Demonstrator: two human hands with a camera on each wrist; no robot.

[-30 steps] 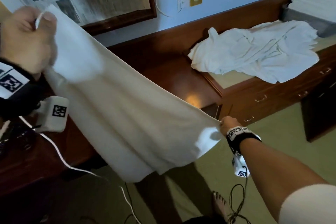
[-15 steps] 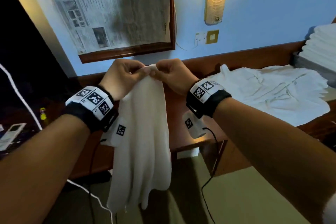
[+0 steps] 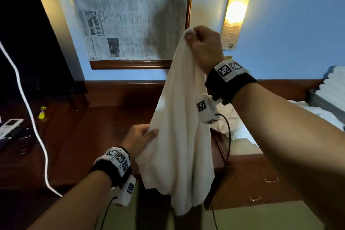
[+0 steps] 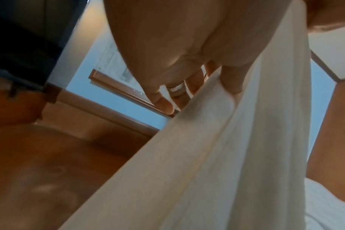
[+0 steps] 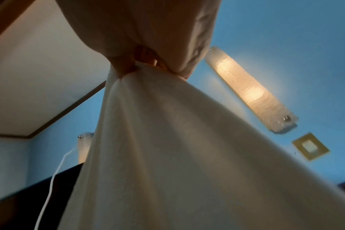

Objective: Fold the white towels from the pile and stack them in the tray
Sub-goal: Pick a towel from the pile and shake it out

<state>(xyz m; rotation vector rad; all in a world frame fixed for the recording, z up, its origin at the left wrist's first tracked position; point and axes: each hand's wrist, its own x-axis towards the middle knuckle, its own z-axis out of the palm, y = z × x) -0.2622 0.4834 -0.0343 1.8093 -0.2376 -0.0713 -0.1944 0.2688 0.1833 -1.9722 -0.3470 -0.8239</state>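
Observation:
A white towel hangs folded in half in front of me. My right hand pinches its top corners up high near the wall frame; the right wrist view shows the cloth bunched in that hand. My left hand holds the towel's left edge lower down, thumb in front and fingers behind, as the left wrist view shows with the towel draped past the hand. The pile of loose white towels lies at the right edge. The grey tray holds folded towels at far right.
A dark wooden desk runs below the towel. On its left lie remote controls, a yellow tube and a white cable. A dark screen stands at left. A lit wall lamp and framed newspaper are behind.
The towel went from spread wide to folded in half. My left hand let go of the top corners and slid down to the towel's left edge; my right hand keeps the top.

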